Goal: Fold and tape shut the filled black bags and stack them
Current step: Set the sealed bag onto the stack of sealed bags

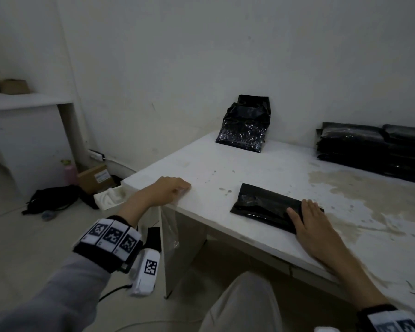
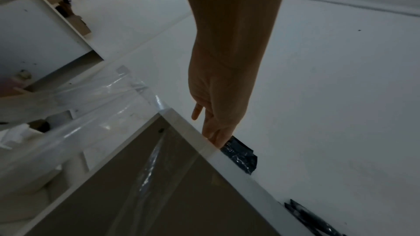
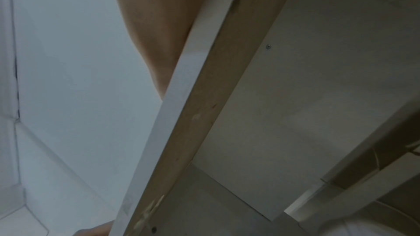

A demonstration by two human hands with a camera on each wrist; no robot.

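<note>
A folded black bag (image 1: 261, 207) lies near the front edge of the white table (image 1: 225, 168). My right hand (image 1: 306, 218) lies flat on the bag's right end, fingers straight, pressing it down. My left hand (image 1: 175, 188) is at the table's front left corner, fingers curled, its fingertips pinching the top of a clear tape strip (image 1: 171, 230) that hangs off the edge. In the left wrist view the left hand (image 2: 216, 128) reaches over the table edge (image 2: 227, 161) beside the hanging tape strip (image 2: 147, 168). The right wrist view shows only my forearm (image 3: 159, 24) and the table's underside.
Unfolded black bags (image 1: 246, 125) lean against the back wall. Stacks of taped black bags (image 1: 374, 152) sit at the table's far right. On the floor to the left lie a black backpack (image 1: 53, 198), a cardboard box (image 1: 96, 178) and a pink bottle (image 1: 70, 173).
</note>
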